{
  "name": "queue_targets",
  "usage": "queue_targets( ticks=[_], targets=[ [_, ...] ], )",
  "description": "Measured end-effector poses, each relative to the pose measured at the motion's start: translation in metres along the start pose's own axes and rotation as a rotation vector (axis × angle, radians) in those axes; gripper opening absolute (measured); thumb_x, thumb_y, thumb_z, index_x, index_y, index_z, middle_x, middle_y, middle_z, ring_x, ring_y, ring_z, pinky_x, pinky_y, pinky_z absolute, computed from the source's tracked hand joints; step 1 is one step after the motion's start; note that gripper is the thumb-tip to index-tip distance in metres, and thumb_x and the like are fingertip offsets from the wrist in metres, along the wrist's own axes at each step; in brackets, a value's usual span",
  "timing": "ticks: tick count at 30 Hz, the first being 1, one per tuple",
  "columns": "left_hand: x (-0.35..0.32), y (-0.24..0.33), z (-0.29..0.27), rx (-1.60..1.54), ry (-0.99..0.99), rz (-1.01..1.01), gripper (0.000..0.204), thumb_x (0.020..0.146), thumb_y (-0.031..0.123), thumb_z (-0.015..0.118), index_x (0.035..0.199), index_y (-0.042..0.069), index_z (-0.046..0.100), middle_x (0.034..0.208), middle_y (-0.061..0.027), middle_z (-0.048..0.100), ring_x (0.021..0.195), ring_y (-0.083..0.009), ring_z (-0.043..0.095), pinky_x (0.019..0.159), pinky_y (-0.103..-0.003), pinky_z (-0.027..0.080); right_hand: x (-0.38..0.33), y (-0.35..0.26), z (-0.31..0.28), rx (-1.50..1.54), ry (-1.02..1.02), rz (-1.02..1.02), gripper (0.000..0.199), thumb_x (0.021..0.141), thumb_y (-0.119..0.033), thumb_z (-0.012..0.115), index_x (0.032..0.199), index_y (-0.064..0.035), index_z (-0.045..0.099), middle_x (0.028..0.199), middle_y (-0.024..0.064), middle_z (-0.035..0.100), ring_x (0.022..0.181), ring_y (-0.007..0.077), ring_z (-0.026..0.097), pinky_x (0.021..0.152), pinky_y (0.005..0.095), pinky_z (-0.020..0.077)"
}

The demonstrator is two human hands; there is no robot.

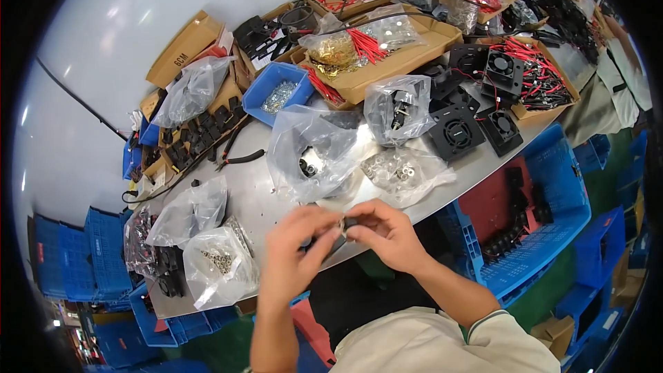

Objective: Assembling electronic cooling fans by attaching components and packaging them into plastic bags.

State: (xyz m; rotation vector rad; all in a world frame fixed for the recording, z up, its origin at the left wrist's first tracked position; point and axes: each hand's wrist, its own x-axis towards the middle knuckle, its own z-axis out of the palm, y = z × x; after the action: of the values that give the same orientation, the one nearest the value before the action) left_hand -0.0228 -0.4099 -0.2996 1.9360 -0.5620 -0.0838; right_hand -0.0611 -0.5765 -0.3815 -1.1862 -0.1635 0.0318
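My left hand [300,242] and my right hand [385,236] meet over the table's near edge, fingertips almost touching. Pinched between them is a small dark part [351,222] with a light metallic bit beside it; the fingers cover most of it, so its kind is unclear. The left hand is slightly blurred. Just beyond the hands lie an open plastic bag of metal washers and nuts [404,171] and a clear bag with dark ring-like parts [311,148].
A blue bin of small screws [278,97], pliers [242,157] and black fan units [459,131] occupy the metal table. Cardboard boxes with red wires [532,72] stand behind. A bag of small fittings [221,262] lies left; a blue crate [528,228] stands right.
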Motion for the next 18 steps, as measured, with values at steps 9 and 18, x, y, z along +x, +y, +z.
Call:
queue_targets(
  ticks=[9, 18],
  targets=[
    [0.116, -0.038, -0.002, 1.267, -0.400, 0.130, 0.014, 0.077, 0.004, 0.059, 0.087, 0.003, 0.069, 0.088, -0.0146, 0.066, 0.080, -0.0321, 0.066, 0.069, -0.041, 0.053, 0.008, 0.027, -0.011, 0.241, 0.207, -0.056, 0.025, 0.088, 0.002, 0.060, 0.112, 0.0004, 0.051, 0.097, 0.0072, 0.059, 0.089, 0.0137, 0.061, 0.080, 0.0277, 0.0499],
    [0.125, -0.061, 0.004, 1.450, -0.469, 0.096, 0.012, 0.077, 0.010, 0.058, 0.079, 0.007, 0.069, 0.090, -0.0116, 0.067, 0.079, -0.0277, 0.067, 0.068, -0.039, 0.054, 0.008, 0.023, -0.012, 0.303, 0.163, -0.054, 0.025, 0.088, 0.004, 0.059, 0.112, 0.0003, 0.051, 0.096, 0.0062, 0.059, 0.086, 0.0125, 0.059, 0.080, 0.0267, 0.0476]
  ],
)
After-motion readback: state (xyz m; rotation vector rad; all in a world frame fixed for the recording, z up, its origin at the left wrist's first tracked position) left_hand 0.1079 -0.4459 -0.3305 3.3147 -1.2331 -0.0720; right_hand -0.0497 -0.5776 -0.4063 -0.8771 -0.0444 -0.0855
